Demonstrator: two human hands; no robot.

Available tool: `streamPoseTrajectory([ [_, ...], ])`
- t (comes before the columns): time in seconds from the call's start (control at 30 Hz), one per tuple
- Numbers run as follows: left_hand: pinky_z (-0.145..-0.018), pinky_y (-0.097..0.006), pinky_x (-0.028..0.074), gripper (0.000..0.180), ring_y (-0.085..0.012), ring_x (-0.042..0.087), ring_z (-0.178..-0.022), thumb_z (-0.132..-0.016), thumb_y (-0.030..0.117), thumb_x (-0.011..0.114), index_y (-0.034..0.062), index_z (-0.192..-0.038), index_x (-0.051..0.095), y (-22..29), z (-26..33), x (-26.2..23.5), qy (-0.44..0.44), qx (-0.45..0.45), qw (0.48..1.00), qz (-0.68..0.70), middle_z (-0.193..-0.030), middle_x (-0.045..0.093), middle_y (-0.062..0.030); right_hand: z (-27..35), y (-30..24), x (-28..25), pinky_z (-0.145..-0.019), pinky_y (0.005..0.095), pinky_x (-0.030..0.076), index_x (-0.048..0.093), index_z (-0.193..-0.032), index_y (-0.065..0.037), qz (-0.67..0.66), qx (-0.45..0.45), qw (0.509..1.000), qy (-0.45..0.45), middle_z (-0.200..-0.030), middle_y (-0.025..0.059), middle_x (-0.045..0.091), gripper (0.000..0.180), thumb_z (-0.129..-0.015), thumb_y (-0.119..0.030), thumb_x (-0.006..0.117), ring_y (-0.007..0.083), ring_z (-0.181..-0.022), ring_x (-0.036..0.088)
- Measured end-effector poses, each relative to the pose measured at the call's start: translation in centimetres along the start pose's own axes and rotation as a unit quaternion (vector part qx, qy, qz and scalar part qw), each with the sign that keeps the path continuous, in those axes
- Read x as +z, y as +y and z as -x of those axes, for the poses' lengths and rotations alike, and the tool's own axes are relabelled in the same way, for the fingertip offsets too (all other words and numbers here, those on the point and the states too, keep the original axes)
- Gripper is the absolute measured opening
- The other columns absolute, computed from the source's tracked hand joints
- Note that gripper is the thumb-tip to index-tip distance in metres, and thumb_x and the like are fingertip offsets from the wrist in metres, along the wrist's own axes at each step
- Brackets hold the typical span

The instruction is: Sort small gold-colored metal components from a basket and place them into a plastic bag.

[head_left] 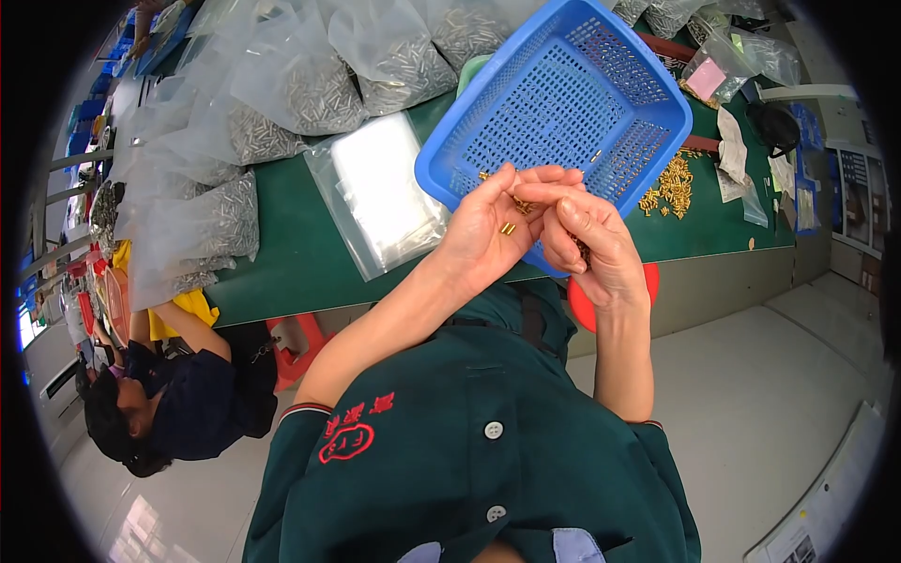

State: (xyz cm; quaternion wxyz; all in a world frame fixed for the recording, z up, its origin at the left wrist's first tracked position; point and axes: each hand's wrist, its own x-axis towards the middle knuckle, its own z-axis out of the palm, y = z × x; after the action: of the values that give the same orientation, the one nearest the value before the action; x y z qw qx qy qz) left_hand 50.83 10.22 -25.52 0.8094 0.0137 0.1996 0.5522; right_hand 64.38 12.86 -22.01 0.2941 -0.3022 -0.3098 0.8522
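My left hand (481,227) is cupped palm up, cradling several small brass-coloured cylindrical pieces (508,228). Over its fingers leans my right hand (603,239), its thumb and index finger brought together near the left fingertips. More brass pieces show inside the curled lower fingers of the right hand; what its fingertips pinch, if anything, is too small to make out. Both hands are above the near edge of a blue plastic basket (678,105) with a perforated bottom. A few brass pieces lie in the basket. Beside it on the right, a loose pile of brass pieces (672,190) rests on the table.
Clear bags of silver-coloured metal pins (314,101) crowd the green table (291,267) at left and back. Flat plastic bags (380,183) lie left of the basket. A red stool (584,305) stands beneath the table edge. Another person (202,399) works at the far left.
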Motion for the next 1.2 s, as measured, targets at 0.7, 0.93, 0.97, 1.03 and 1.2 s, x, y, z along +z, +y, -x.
streamPoseTrajectory([
  [0.7, -0.098, -0.036, 0.033, 0.047, -0.0229, 0.047, -0.108, -0.094, 0.034, 0.026, -0.0027, -0.111, 0.049, 0.02, 0.25, 0.29, 0.018, -0.012, 1.0, 0.006, -0.12, 0.049, -0.0149, 0.02, 0.45, -0.63, -0.041, 0.0185, 0.024, 0.06, -0.096, 0.003, -0.012, -0.006, 1.0, -0.012, -0.053, -0.0022, 0.041, 0.034, -0.091, -0.027, 0.044, 0.0032, -0.044, 0.031],
  [0.93, -0.097, -0.036, 0.033, 0.047, -0.0231, 0.046, -0.109, -0.093, 0.034, 0.026, -0.0026, -0.111, 0.049, -0.14, 0.18, 0.07, 0.009, -0.012, 1.0, 0.018, -0.119, 0.049, -0.0147, -0.13, 0.15, -0.14, -0.04, 0.0195, 0.026, 0.059, -0.1, 0.007, -0.06, 0.012, 0.998, -0.016, -0.053, -0.0011, 0.041, 0.033, -0.088, -0.018, 0.039, 0.0053, -0.044, 0.032],
  [0.97, -0.096, -0.036, 0.033, 0.047, -0.023, 0.046, -0.109, -0.093, 0.034, 0.026, -0.0025, -0.111, 0.049, -0.17, 0.19, 0.02, 0.011, -0.014, 1.0, 0.023, -0.119, 0.05, -0.0145, -0.07, 0.04, 0.04, -0.04, 0.0197, 0.026, 0.059, -0.1, 0.007, -0.043, 0.017, 0.999, -0.006, -0.053, -0.001, 0.041, 0.032, -0.086, -0.014, 0.039, 0.0057, -0.044, 0.033],
  [1.03, -0.097, -0.036, 0.033, 0.047, -0.0229, 0.046, -0.109, -0.093, 0.034, 0.025, -0.0025, -0.111, 0.049, -0.14, 0.19, 0.0, 0.01, -0.018, 1.0, 0.021, -0.118, 0.05, -0.0142, -0.08, -0.05, 0.11, -0.04, 0.0198, 0.027, 0.059, -0.1, 0.007, -0.024, 0.021, 0.999, 0.004, -0.053, -0.0009, 0.041, 0.031, -0.084, -0.011, 0.039, 0.0062, -0.044, 0.033],
  [1.2, -0.097, -0.036, 0.033, 0.047, -0.0226, 0.046, -0.11, -0.094, 0.033, 0.024, -0.0023, -0.11, 0.049, -0.02, 0.15, 0.22, 0.008, -0.017, 1.0, 0.012, -0.117, 0.05, -0.0139, -0.1, 0.4, -0.38, -0.041, 0.0183, 0.026, 0.054, -0.109, 0.004, -0.02, 0.028, 0.999, -0.015, -0.054, -0.0012, 0.04, 0.031, -0.088, -0.017, 0.045, 0.0047, -0.044, 0.032],
])
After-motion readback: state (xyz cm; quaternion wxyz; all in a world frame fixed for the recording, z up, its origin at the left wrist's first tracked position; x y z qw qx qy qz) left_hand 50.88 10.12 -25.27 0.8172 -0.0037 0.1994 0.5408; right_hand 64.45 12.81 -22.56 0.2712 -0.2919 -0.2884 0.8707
